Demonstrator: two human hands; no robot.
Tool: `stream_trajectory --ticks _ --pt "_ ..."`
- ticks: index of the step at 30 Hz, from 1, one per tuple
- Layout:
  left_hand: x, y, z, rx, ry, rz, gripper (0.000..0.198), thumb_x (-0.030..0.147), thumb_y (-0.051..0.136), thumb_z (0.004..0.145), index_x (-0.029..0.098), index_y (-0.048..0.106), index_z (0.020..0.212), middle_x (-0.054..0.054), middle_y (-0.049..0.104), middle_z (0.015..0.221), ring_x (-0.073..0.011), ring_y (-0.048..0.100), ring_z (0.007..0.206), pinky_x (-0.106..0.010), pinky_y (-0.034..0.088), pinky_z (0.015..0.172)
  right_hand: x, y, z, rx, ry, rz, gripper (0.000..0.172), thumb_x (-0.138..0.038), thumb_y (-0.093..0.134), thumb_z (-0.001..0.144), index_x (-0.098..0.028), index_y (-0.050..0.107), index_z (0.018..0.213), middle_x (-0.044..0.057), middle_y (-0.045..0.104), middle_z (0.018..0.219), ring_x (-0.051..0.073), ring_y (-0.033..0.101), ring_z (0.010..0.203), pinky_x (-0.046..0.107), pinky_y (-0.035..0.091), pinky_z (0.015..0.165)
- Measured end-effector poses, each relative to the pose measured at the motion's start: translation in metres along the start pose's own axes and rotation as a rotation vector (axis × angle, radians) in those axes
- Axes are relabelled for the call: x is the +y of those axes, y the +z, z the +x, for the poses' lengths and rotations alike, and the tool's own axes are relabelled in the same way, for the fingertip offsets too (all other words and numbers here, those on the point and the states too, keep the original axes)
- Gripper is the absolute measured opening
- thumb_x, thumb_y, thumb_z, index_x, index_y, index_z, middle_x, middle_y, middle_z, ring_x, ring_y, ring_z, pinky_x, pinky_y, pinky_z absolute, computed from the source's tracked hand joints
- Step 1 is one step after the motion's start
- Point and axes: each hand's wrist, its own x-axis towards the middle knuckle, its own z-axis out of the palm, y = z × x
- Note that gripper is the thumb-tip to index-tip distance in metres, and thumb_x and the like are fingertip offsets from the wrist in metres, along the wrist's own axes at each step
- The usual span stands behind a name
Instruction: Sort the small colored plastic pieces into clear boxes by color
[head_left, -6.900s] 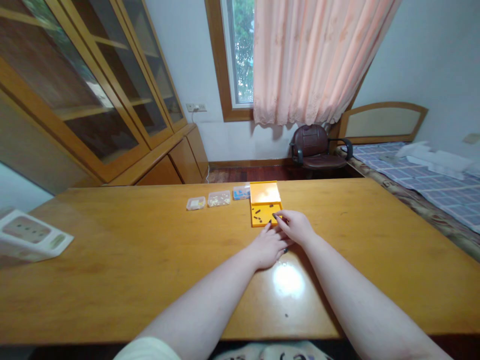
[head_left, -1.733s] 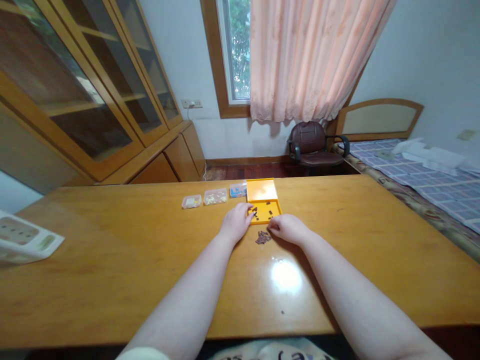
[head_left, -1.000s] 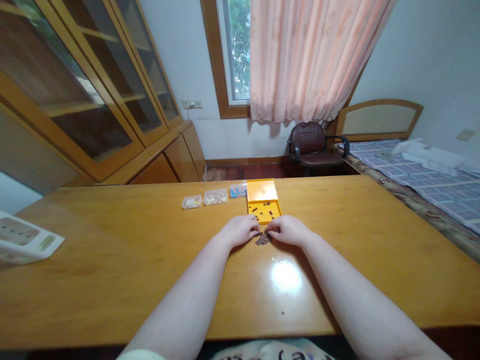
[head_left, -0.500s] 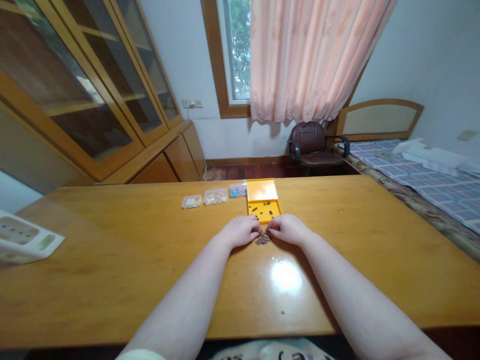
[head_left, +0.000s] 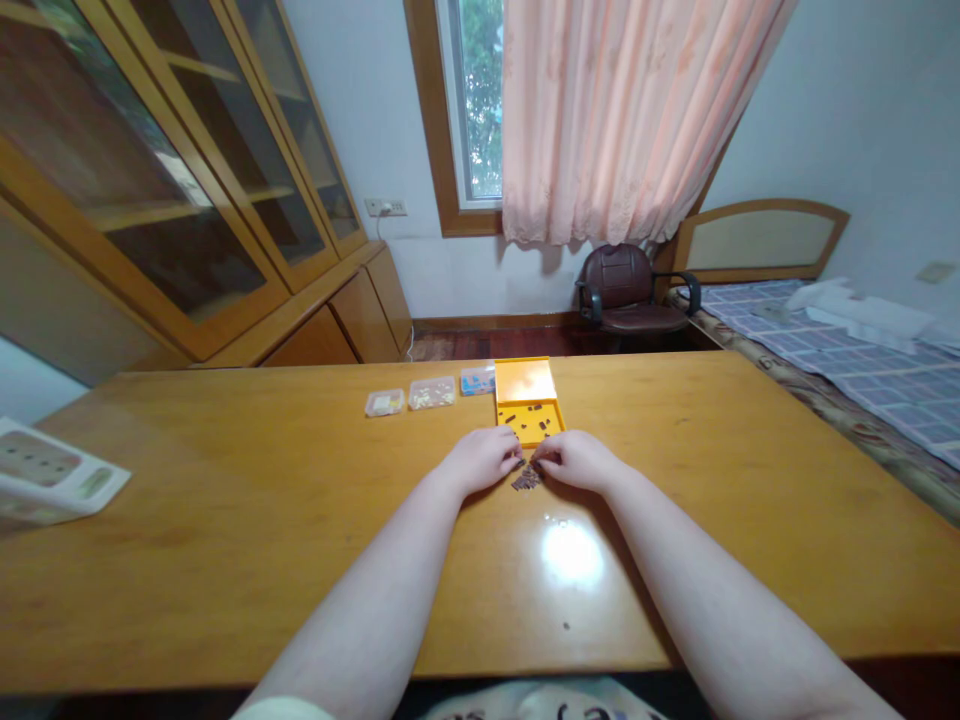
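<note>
Brown pieces (head_left: 527, 480) lie in a small heap on the table (head_left: 225, 500), just below the gap between the two sets of fingertips. The left hand (head_left: 480, 460) sits at the heap's 10 o'clock and the right hand (head_left: 576, 460) at its 2 o'clock. Both are knuckles-up, with the fingers curled inward so that the tips nearly meet over the heap. The tips reach its top pieces, but these are too small to tell whether either hand pinches one. At 12 o'clock from the heap, just past the fingertips, an open orange box (head_left: 553, 421) has a few dark bits scattered in its tray. From the box's 9 to 10 o'clock, three small clear tubs (head_left: 431, 393) stand in a row. Far off at the heap's 9 o'clock, a white carton (head_left: 45, 480) lies at the table's edge.
</note>
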Motion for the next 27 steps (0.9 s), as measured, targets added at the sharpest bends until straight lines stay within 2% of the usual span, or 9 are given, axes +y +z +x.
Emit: stream_trajectory --ticks 3,5,8,13,19,22,27 --pt "-0.0011 -0.0013 0.0006 0.125 -0.091 0.033 0.018 0.028 0.047 0.087 0.021 0.063 0.092 -0.004 0.061 0.095 -0.0161 0.057 0.086 -0.027 0.044 0.077 -0.0007 0.0008 0.0002 -0.032 -0.018 -0.001 0.024 -0.025 0.053 0.079 -0.027 0.072 0.093 0.0 0.073 0.086 0.015 0.064 0.074 0.023 0.042 0.067" --pt "-0.0017 -0.0018 0.0007 0.157 -0.157 0.045 0.019 0.027 0.047 0.087 0.021 0.063 0.097 -0.005 0.06 0.099 -0.0166 0.057 0.088 -0.028 0.045 0.079 -0.0005 0.001 0.0007 -0.049 -0.032 -0.01 0.024 -0.026 0.053 0.08 -0.028 0.073 0.093 0.0 0.073 0.088 0.016 0.064 0.077 0.023 0.043 0.069" --pt "-0.0016 -0.0014 0.0006 0.108 -0.161 0.043 0.019 0.026 0.051 0.085 0.023 0.062 0.1 -0.004 0.059 0.103 -0.0168 0.057 0.089 -0.028 0.045 0.08 -0.0009 0.001 0.0013 -0.061 -0.03 -0.034 0.023 -0.024 0.053 0.08 -0.027 0.073 0.091 0.001 0.073 0.088 0.016 0.065 0.077 0.024 0.042 0.068" --pt "0.0016 0.0023 0.001 -0.019 -0.013 0.019 0.017 0.03 0.053 0.085 0.027 0.065 0.096 -0.002 0.059 0.096 -0.0159 0.058 0.086 -0.026 0.045 0.077 -0.0042 0.0009 0.0011 -0.044 -0.021 -0.058 0.022 -0.022 0.053 0.079 -0.026 0.073 0.086 0.001 0.073 0.083 0.016 0.064 0.071 0.023 0.041 0.062" --pt "0.0026 0.0056 0.002 -0.062 -0.041 0.034 0.015 0.027 0.055 0.083 0.026 0.067 0.092 -0.002 0.06 0.092 -0.0153 0.059 0.084 -0.024 0.045 0.075 -0.006 0.0001 0.0006 -0.029 -0.008 -0.072 0.019 -0.022 0.055 0.078 -0.025 0.073 0.083 0.001 0.072 0.08 0.015 0.063 0.07 0.022 0.04 0.062" --pt "0.0017 0.0054 0.0023 -0.051 -0.052 0.036 0.014 0.028 0.054 0.083 0.025 0.067 0.089 -0.002 0.061 0.092 -0.0155 0.059 0.083 -0.024 0.045 0.074 -0.0049 -0.0003 0.0012 0.046 0.03 -0.058 0.018 -0.027 0.055 0.08 -0.024 0.073 0.083 0.002 0.071 0.077 0.014 0.061 0.067 0.022 0.04 0.061" --pt "0.0029 0.0039 0.0023 -0.048 -0.042 0.019 0.014 0.027 0.053 0.085 0.023 0.066 0.085 -0.003 0.061 0.091 -0.0156 0.058 0.083 -0.025 0.045 0.075 0.0007 0.0001 0.003 0.312 0.18 -0.017 0.023 -0.029 0.051 0.083 -0.022 0.07 0.095 0.003 0.07 0.078 0.014 0.059 0.066 0.023 0.039 0.062"
